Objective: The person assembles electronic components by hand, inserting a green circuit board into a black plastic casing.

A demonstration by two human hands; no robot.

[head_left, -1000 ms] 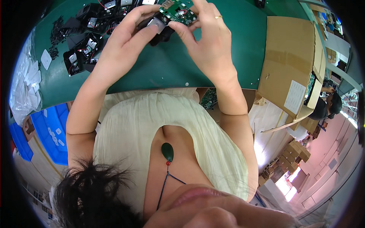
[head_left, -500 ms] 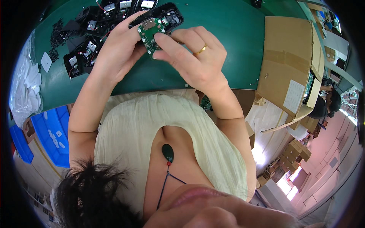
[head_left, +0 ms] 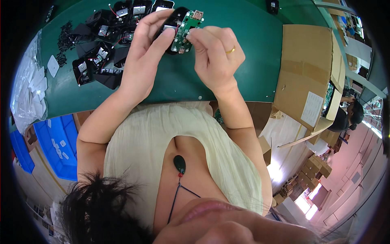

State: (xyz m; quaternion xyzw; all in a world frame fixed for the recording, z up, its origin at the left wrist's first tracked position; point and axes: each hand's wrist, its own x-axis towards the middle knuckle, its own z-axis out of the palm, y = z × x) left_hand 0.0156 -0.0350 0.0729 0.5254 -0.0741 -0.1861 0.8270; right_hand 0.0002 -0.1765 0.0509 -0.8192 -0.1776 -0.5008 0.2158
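My left hand (head_left: 148, 53) is wrapped round a black plastic housing (head_left: 178, 15), its thumb lying across the near side. A silvery block shows inside the housing beside that thumb. Against the housing's right side stands a green circuit board (head_left: 186, 31), tilted, with a metal USB socket at its upper end and a smaller connector at its lower end. The fingertips of my right hand (head_left: 219, 53) are pinched at the board's right edge. How the board joins the housing cannot be made out.
Several black housings with wires (head_left: 99, 55) crowd the green table (head_left: 243, 77) at left, beside small black parts (head_left: 65, 38) and a white plate (head_left: 53, 66). A plastic bag (head_left: 28, 89) lies far left, above blue bins (head_left: 55, 142). At right are a cardboard box (head_left: 304, 61) and a person (head_left: 352, 114).
The board has moved right and turned, its USB socket now at the upper right. My left hand has shifted right with the housing, which is now steeper. My right fingers have moved to the board's edge.
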